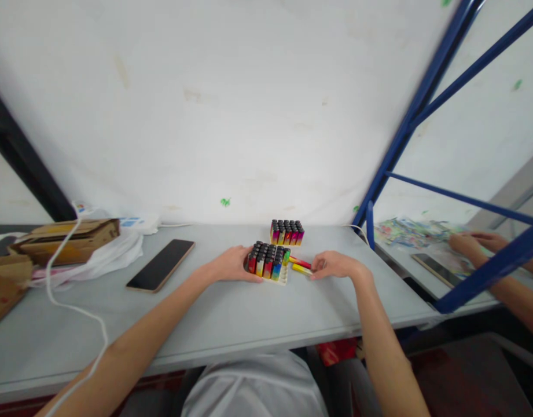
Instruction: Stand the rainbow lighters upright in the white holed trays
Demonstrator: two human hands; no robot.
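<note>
A white tray [282, 277] holds rows of upright colourful lighters [266, 260] with black tops. My left hand [235, 264] grips this tray by its left side, thumb at the near edge. To the right of the tray, a yellow lighter [301, 269] and a red and yellow lighter [300, 262] lie on the table. My right hand [331, 265] is closed around their right ends, its fingertips pinched; whether it grips one or both is hard to tell. Behind the tray, near the wall, stands a second block of pink and yellow lighters [287, 233].
A phone [161, 266] lies left on the grey table [231, 324]. Cardboard boxes [70, 240], a plastic bag [114, 255] and a white cable [81, 313] are farther left. A blue metal frame [392, 156] rises at right; beyond it are another person's hands [470, 243].
</note>
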